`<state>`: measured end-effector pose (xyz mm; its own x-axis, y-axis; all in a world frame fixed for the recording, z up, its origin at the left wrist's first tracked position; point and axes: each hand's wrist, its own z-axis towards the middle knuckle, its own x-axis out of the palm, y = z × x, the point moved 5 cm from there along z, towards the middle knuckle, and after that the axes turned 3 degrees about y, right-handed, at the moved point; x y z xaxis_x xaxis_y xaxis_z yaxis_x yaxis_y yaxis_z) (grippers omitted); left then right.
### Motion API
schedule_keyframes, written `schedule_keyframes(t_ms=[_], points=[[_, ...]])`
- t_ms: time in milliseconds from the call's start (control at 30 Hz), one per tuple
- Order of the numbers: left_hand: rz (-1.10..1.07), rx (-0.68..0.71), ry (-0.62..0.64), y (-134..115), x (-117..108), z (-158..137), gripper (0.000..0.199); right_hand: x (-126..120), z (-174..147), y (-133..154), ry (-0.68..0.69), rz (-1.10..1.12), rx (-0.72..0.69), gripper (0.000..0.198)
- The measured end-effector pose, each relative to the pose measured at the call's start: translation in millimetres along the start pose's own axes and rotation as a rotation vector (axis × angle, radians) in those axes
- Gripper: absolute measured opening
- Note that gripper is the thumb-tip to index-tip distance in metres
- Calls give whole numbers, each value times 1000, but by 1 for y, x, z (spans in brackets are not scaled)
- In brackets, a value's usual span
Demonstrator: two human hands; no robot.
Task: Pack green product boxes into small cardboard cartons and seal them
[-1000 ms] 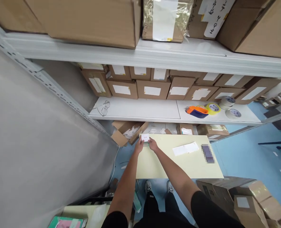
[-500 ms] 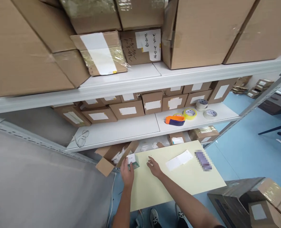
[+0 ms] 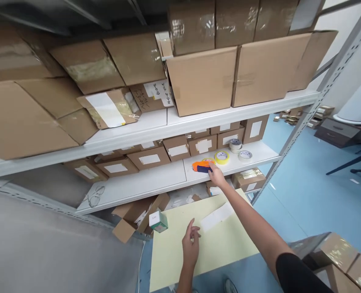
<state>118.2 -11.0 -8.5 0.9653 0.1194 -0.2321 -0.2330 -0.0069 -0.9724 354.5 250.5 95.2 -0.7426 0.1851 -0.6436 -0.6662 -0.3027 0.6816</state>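
My right hand (image 3: 216, 175) is stretched out to the middle shelf, its fingers closed around the right end of an orange and dark blue tape dispenser (image 3: 202, 166). The dispenser still rests on the shelf beside the tape rolls. Over the pale yellow table (image 3: 174, 252), my left hand (image 3: 191, 240) hovers with loosely bent fingers apart and nothing in them. A small white and green box (image 3: 158, 221) stands at the table's far left corner, away from the hand. Right of my left hand lies a white paper sheet (image 3: 216, 217), partly behind my right forearm.
Yellow tape (image 3: 221, 157) and white tape rolls (image 3: 245, 155) sit right of the dispenser. Labelled cartons (image 3: 150, 158) line the middle shelf; large cartons (image 3: 203, 83) fill the upper one. An open carton (image 3: 137, 215) stands left of the table, and stacked boxes (image 3: 333, 256) at lower right.
My right hand has gone from the table up to the tape dispenser. My left hand has let go of the small box and moved right. The view has shifted upward and right.
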Motion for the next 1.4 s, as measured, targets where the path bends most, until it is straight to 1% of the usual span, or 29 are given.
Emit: schedule_keyframes(t_ms=[67,133,200,333,433,533,633,700,800,900,967,1100,1167,1267,1333,1400], points=[[33,-2,26,-6,0,-11,62,3,24,3,136,-133,59,53],[76,-2,16,-10,-11,-18,64,12,35,6,232,-248,128,49],[119,7,-20,-14,-29,-22,65,20,38,11,256,-303,166,46],[177,45,-152,-23,-72,-28,68,32,35,31,247,-268,157,41],[193,69,-259,-25,-99,-33,68,37,27,55,170,-178,60,39],[193,82,-340,-22,-117,-35,69,41,6,81,93,-95,-114,36],[194,88,-380,-18,-124,-32,68,44,-32,95,54,-46,-274,31],[202,105,-387,-18,-122,-29,64,44,-66,94,40,-26,-337,26],[204,122,-368,-22,-113,-21,60,48,-125,73,40,-24,-337,20],[200,116,-314,-30,-100,-12,58,52,-183,36,59,-50,-252,17],[187,101,-284,-37,-90,-8,59,54,-218,6,101,-91,-163,17],[159,71,-247,-49,-70,-3,58,54,-276,-57,294,-187,116,20],[130,47,-223,-51,-59,-3,57,51,-301,-82,359,-213,234,23],[25,-57,-162,-47,-44,-5,61,41,-331,-110,378,-244,359,24],[-85,-149,-131,-43,-38,-8,65,34,-344,-125,381,-261,443,22],[-192,-218,-127,-41,-38,-12,67,28,-350,-137,412,-278,503,18]])
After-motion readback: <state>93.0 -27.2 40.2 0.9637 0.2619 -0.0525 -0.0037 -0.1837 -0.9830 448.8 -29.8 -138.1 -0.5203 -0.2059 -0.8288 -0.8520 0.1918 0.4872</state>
